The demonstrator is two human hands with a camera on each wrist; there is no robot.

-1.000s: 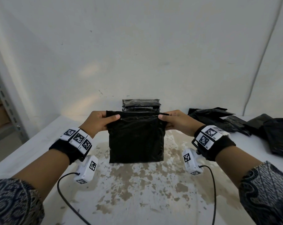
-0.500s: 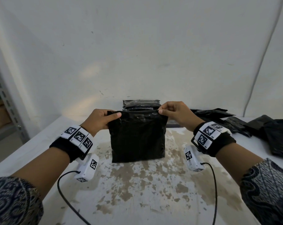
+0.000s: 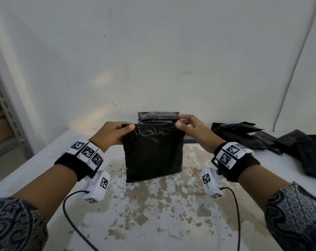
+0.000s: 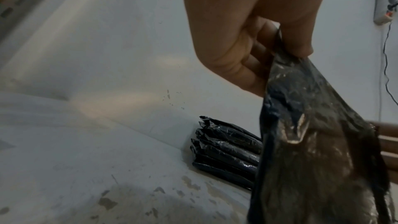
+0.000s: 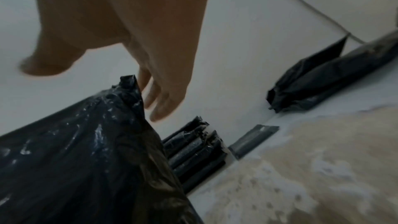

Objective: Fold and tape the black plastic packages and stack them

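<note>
Pinching the top left corner of the black plastic package (image 3: 153, 153), the left hand (image 3: 111, 135) keeps a narrow grip, thumb on the near face and curled fingers (image 4: 247, 60) behind; the left wrist view shows the film caught between them. Below this grip the package hangs upright, its bottom edge at or just above the stained counter (image 3: 153, 205); which, I cannot tell. Behind it, against the wall (image 3: 153, 60), sits the stack of finished packages (image 3: 159, 116). At the top right corner the right hand (image 3: 191, 129) works at the top edge, but whether it grips is unclear: in the right wrist view the fingertips (image 5: 159, 108) are blurred and seem just beside the corner, not closed on it. Right of that grip lie the unfolded bags (image 3: 262, 136) and a flat dark strip (image 5: 254, 138) by the wall. The step looks like turning the open top down into a fold. To do it well, both corners should be held level and the film kept taut between them, so the crease runs straight and the flap lies flat for taping.
</note>
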